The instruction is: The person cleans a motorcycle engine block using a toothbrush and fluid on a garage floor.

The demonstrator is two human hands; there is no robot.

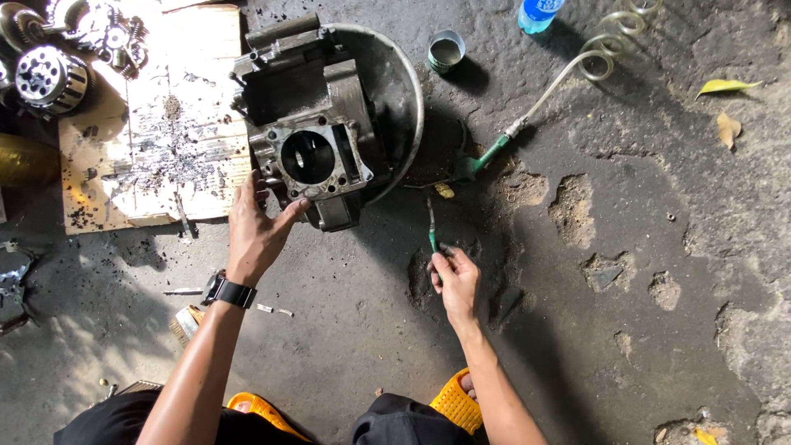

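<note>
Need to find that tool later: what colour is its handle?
Green handle, pinched by the right hand; head view.

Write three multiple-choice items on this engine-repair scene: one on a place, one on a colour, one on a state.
1. Where does the engine case sit?
A. In a round metal basin
B. On the cardboard
C. On the person's lap

2. What colour is the air blow gun on the ground?
A. Red
B. Green
C. Black

3. What is the left hand doing?
A. Resting on the engine case
B. Holding the bottle
C. Lying flat on the ground

Answers:
1 A, the basin's rim curves around the case.
2 B, its body and nozzle are green.
3 A, its fingers and thumb touch the case's lower edge.
</note>
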